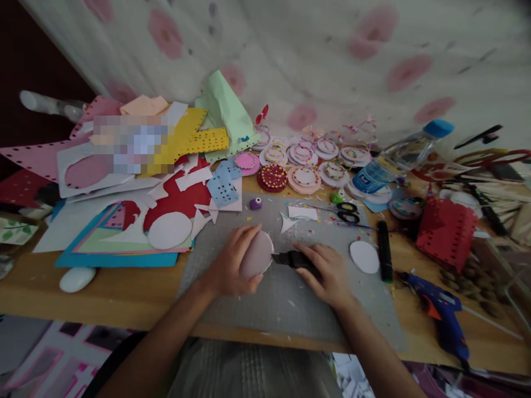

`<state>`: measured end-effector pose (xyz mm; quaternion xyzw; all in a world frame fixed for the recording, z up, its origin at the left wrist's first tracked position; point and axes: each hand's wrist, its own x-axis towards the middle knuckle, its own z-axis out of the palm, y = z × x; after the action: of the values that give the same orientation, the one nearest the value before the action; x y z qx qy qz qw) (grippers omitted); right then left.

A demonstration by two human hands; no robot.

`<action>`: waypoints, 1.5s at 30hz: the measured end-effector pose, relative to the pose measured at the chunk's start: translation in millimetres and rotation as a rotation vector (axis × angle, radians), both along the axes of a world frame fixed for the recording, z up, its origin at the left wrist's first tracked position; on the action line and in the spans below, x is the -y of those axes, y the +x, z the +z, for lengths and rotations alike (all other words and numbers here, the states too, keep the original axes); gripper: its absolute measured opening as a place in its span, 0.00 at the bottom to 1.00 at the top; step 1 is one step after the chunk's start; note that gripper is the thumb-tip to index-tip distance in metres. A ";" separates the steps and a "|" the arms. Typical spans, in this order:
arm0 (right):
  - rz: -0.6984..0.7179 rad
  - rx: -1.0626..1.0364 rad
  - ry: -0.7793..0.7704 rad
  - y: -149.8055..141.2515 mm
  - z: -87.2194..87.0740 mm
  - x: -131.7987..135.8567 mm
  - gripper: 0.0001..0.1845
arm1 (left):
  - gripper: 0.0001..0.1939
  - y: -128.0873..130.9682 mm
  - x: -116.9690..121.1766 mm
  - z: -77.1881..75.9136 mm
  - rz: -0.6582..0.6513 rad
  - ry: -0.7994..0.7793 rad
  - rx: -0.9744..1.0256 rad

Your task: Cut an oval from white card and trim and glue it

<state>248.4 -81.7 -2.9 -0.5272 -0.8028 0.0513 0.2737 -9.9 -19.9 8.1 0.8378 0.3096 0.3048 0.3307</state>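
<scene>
"What does the piece look like from your side?"

"I see a pale disc (256, 255) at 6 o'clock from the middle of my view, its flat face a dull pinkish grey, its white rim looking slightly ragged. It is tilted, above the grey mat (265, 318)."

"And your hands?"

"My left hand (237, 266) comes in from 7 o'clock, fingers curled over the disc's upper edge and thumb at the lower one, closed around it. My right hand (329, 272) reaches in from 5 o'clock, palm down, fingers closed along a black tool (295, 258). The tool's narrow end points to 9 o'clock and meets the rim, or nearly; I can't tell which."

"What materials lie about?"

"The mat is flat and flecked with tiny scraps. On it, at 4 o'clock from the disc, hmm, nearer 3, lies a smooth white oval (364, 257), with a black marker (385, 251) just beyond. At 1 o'clock are black-handled scissors (347, 213) and, farther off, round pieces ringed with coloured beads or dots (304, 178). At 10 o'clock, loose sheets (124, 243) overlap, some plain, some punched with holes."
</scene>
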 end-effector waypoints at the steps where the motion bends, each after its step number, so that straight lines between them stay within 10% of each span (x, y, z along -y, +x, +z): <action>1: 0.012 0.007 -0.009 -0.2 1.3 -0.4 0.24 | 0.48 0.5 0.0 -0.6 0.007 0.017 -0.009; 23: 0.133 -0.072 0.000 11.8 1.5 -2.2 0.23 | 0.53 -4.3 -3.1 -3.4 0.040 0.011 0.009; 45: -0.040 -0.132 0.002 9.3 1.9 -4.3 0.21 | 0.50 -5.7 -2.0 -2.0 -0.020 -0.075 0.119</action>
<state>257.7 -77.4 -1.0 -0.5381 -0.7725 0.0795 0.3277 -15.6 -17.9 6.1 0.8082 0.2921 0.3390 0.3828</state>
